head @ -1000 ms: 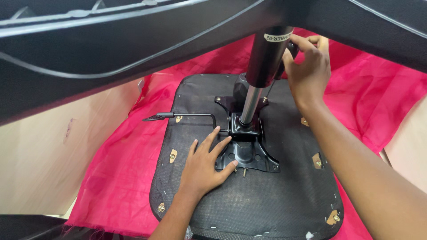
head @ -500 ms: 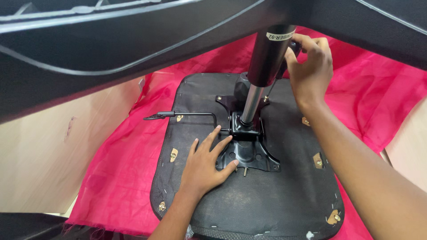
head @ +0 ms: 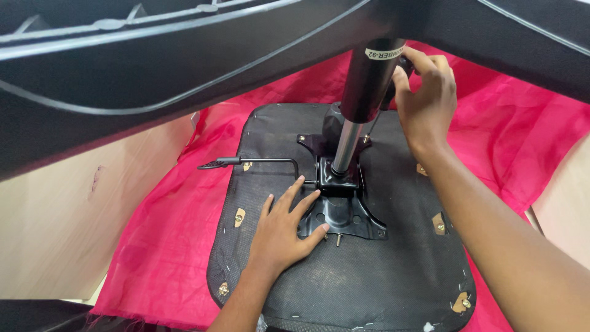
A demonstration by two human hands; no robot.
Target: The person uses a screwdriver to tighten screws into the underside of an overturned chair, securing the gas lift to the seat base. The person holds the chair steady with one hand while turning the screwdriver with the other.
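An upturned office chair seat [head: 369, 276], covered in black fabric, lies on a pink cloth. A black metal mechanism plate [head: 341, 212] is bolted to its middle, and a gas lift cylinder [head: 362, 92] with a chrome rod rises from it. My left hand [head: 283, 230] lies flat and open on the seat, fingertips touching the plate's left edge. My right hand [head: 427, 98] is wrapped around the upper black part of the cylinder. A thin black adjustment lever [head: 246, 163] sticks out to the left of the plate.
Black plastic legs of the chair base [head: 184, 67] stretch across the top of the view, over the seat. The pink cloth [head: 160, 246] spreads over a light beige floor [head: 55, 233]. Small brass fittings [head: 238, 216] and staples dot the seat's underside.
My right hand has shifted slightly on the cylinder. My left hand stays flat on the seat.
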